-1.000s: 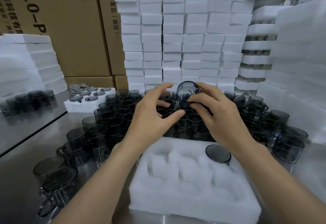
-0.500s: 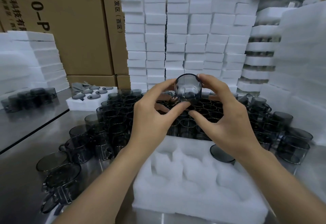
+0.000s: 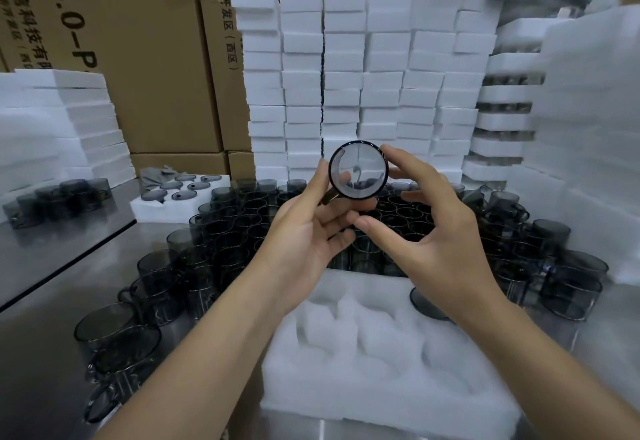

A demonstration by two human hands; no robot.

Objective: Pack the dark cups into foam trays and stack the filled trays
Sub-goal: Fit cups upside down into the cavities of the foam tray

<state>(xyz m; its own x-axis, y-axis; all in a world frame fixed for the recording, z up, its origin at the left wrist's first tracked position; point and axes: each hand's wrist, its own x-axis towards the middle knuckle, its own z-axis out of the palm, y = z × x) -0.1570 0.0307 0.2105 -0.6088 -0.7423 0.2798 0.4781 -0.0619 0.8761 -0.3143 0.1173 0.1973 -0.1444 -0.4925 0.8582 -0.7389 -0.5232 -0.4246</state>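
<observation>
A dark glass cup [image 3: 358,169] is held up at centre with its round base facing me. My left hand [image 3: 311,231] holds it from the left and below, fingers curled at its side. My right hand [image 3: 433,228] touches its right rim with index finger and thumb spread round it. Below lies a white foam tray [image 3: 381,363] with hollow pockets; one dark cup [image 3: 424,304] sits in its far right pocket. A crowd of loose dark cups [image 3: 242,225] covers the metal table behind the tray.
Stacks of white foam trays [image 3: 346,86] rise at the back, with more on the left [image 3: 62,121] and right [image 3: 585,128]. A filled tray [image 3: 180,193] sits at back left. Cardboard boxes [image 3: 138,41] stand behind. More cups [image 3: 114,346] crowd the table's left front.
Both hands have raised the cup higher above the loose cups and turned it so its base faces me. The left hand has shifted beneath it.
</observation>
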